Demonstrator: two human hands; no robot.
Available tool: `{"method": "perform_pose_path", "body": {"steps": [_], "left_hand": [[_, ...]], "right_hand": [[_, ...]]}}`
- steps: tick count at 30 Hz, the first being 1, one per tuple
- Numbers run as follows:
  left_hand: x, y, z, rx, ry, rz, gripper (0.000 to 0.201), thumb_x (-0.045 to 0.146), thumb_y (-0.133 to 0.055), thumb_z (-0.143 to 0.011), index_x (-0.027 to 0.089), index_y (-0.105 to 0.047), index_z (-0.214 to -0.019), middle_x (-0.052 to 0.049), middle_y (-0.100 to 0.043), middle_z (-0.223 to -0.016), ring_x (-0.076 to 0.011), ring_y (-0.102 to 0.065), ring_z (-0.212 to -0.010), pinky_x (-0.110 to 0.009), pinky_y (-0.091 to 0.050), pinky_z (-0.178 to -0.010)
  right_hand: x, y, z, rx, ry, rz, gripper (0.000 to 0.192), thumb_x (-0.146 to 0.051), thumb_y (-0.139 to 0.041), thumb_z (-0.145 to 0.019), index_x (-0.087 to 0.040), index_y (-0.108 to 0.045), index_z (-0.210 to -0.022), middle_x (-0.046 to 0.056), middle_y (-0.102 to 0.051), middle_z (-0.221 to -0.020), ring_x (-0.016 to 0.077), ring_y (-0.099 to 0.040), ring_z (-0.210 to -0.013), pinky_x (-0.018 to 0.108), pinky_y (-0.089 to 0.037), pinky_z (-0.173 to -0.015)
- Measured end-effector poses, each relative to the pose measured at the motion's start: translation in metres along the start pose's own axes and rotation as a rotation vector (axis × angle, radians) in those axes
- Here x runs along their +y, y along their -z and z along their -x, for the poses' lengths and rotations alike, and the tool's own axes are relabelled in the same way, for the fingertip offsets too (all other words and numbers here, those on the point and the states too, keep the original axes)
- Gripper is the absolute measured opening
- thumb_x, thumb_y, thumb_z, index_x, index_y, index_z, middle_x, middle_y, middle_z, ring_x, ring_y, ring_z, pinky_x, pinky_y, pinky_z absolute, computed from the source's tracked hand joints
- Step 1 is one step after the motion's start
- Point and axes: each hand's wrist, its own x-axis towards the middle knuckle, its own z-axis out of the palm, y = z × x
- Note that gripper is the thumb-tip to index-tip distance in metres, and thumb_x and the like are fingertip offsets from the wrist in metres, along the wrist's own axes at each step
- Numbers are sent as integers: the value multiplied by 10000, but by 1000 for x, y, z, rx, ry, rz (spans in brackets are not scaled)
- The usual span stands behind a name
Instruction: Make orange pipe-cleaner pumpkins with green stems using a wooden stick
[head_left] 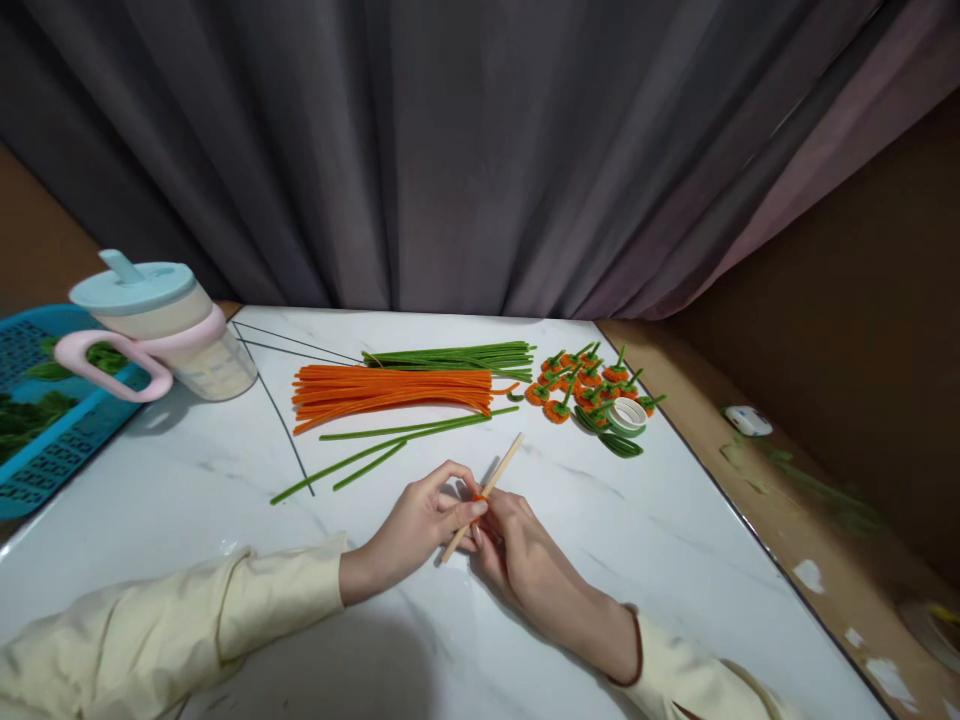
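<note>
Both hands meet over the white marbled table, at a slim wooden stick [505, 461] tilted up to the right. A short bit of orange pipe cleaner [478, 496] shows around the stick's middle. My left hand [424, 520] is closed, its thumb and fingers pinching the stick at the orange piece. My right hand [525, 550] is closed too, with fingertips pressed at the orange piece; its grip is partly hidden. Beyond them lie a bundle of orange pipe cleaners [390, 392], a green bundle [457, 356] and several loose green stems [367, 465].
Small orange pieces with green stems [556, 410] cluster at the back right, beside a white-and-green tape roll [627, 415] and dark green loops [621, 445]. A lidded cup [199, 350] and a blue basket [45, 475] stand left. A grey curtain [450, 150] hangs behind.
</note>
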Motion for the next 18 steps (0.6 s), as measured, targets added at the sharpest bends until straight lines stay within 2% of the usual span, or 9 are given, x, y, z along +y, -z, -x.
{"method": "perform_pose_path", "body": {"steps": [6, 10, 18], "left_hand": [[-1, 1, 0, -3, 2, -4, 383, 468, -655, -773, 194, -423, -908, 28, -633, -587, -137, -637, -546, -232, -520, -533], [3, 1, 0, -10, 18, -13, 378, 470, -661, -766, 184, -452, -897, 7, -648, -623, -140, -648, -591, -272, -547, -612], [7, 2, -2, -46, 24, -16, 369, 466, -653, -780, 174, -469, -910, -6, -648, -637, -106, -613, -543, -184, -490, -524]], "right_hand": [[0, 2, 0, -9, 13, 1, 242, -122, -398, -913, -181, -383, -1148, 100, -584, -902, 214, -587, -769, 366, -522, -677], [0, 5, 1, 2, -10, -20, 212, -141, -416, -913, -188, -395, -1119, 97, -577, -886, 228, -575, -801, 367, -515, -665], [4, 4, 3, 46, -28, -35, 188, -179, -448, -911, -196, -381, -1086, 61, -585, -823, 206, -560, -721, 349, -488, -654]]}}
